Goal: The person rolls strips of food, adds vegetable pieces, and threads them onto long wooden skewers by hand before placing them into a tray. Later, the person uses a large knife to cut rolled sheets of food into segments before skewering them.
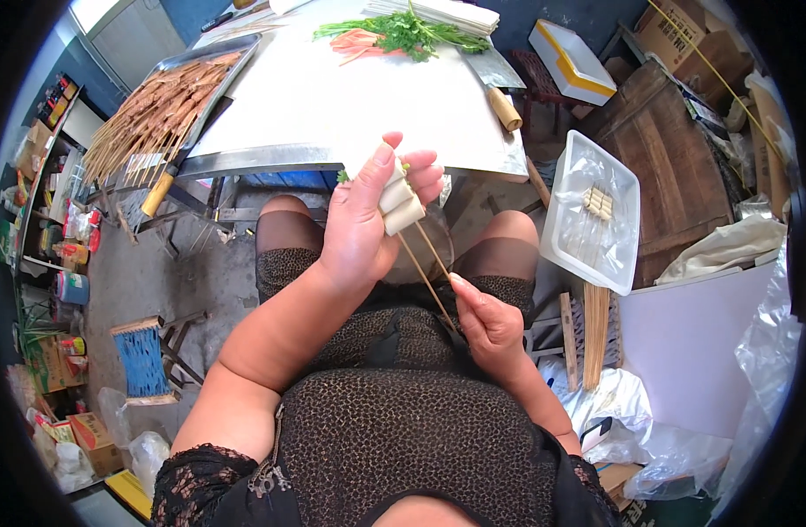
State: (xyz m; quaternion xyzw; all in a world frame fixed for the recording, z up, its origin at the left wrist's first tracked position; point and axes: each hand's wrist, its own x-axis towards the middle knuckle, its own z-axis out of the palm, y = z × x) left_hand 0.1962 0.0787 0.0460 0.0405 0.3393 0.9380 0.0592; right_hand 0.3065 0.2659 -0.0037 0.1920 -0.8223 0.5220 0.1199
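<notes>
My left hand (360,227) holds several pale rolled sheets (402,209), side by side, between its thumb and fingers. Bits of green leaf poke from the roll ends. Two thin bamboo skewers (424,271) run down from the rolls towards my lap. My right hand (492,324) pinches the right-hand skewer near its lower part. Beyond my hands, carrot-coloured strips (360,43) and leafy green herbs (416,36) lie on the white worktable (271,118), beside a stack of white sheets (442,14).
Skewered meat fills a metal tray (250,53) at the table's left, near a wooden-handled knife (158,194). A cleaver (502,99) overhangs the right edge. A white plastic tub (561,217) at right holds skewered rolls (598,203); bundled skewers (595,336) lie below it.
</notes>
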